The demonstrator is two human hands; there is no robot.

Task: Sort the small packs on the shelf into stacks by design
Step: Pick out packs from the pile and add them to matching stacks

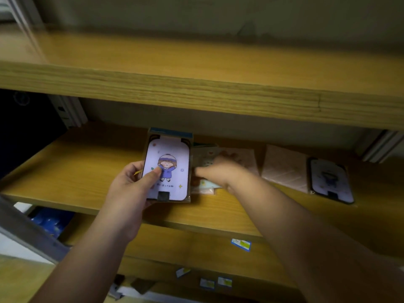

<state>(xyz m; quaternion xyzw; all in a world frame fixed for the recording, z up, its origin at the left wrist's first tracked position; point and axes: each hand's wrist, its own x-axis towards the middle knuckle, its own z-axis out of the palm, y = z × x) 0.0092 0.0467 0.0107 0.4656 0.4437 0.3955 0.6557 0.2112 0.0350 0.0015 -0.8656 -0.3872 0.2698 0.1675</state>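
My left hand grips a lilac pack with a cartoon child in a blue hat, thumb pressed on its front, held just above the middle shelf. My right hand is blurred and reaches onto a loose pile of pale packs right of the lilac pack; whether its fingers hold one I cannot tell. Further right lie a pinkish pack and a second lilac pack with a dark border.
The upper shelf board overhangs the work area. Metal uprights stand at the left and right. Blue price labels sit on the shelf's front edge, with more on the lower shelf.
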